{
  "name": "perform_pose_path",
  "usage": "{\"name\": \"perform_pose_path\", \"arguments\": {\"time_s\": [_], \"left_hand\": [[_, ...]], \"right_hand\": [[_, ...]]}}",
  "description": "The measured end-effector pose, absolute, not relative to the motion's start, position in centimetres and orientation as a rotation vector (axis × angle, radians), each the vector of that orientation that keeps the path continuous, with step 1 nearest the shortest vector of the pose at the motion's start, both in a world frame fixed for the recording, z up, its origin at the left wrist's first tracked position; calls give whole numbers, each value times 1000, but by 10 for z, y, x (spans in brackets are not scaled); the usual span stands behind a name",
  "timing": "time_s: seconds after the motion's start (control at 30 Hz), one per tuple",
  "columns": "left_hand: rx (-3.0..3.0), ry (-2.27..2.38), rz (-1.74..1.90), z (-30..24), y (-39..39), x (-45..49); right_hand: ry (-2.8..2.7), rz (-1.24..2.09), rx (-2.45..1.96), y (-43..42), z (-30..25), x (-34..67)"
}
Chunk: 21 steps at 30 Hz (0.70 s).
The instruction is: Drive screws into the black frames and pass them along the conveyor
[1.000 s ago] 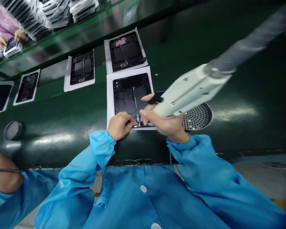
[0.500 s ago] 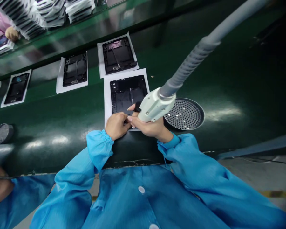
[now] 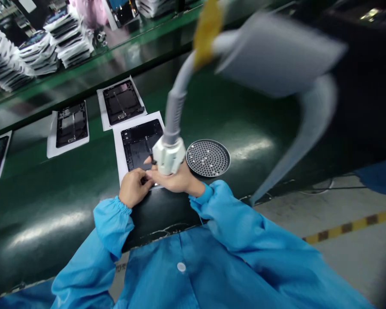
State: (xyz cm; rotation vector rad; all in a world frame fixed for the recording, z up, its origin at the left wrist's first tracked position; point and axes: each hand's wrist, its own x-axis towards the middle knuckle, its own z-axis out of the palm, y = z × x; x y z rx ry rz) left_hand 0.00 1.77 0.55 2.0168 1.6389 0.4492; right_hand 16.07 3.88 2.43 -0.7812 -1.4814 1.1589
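R hand wrapped round white hose-fed tool at lower edge of black tablet housing; L hand curled on same edge, I can't tell if pinching. Housing on white paper sheet, perforated round tray just R of it.

Bright light, white glare on the green conveyor belt, motion blur across the grey hood, bowed edges

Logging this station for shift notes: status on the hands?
Left hand on lower edge of black device panel. Right hand holding white hose-fed tool over it. Perforated metal tray alongside, not blocking.
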Motion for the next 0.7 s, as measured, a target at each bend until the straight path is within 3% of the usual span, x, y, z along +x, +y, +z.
{"name": "perform_pose_path", "arguments": {"time_s": [0.23, 0.43, 0.7], "left_hand": [[1995, 1661, 413, 8, 17, 1], [1990, 1635, 431, 8, 18, -2], [2007, 1442, 861, -2, 10, 9]], "right_hand": [[-1255, 923, -831, 72, 30, 231], [-1240, 898, -910, 81, 16, 233], [-1214, 986, -801, 72, 29, 222]]}}
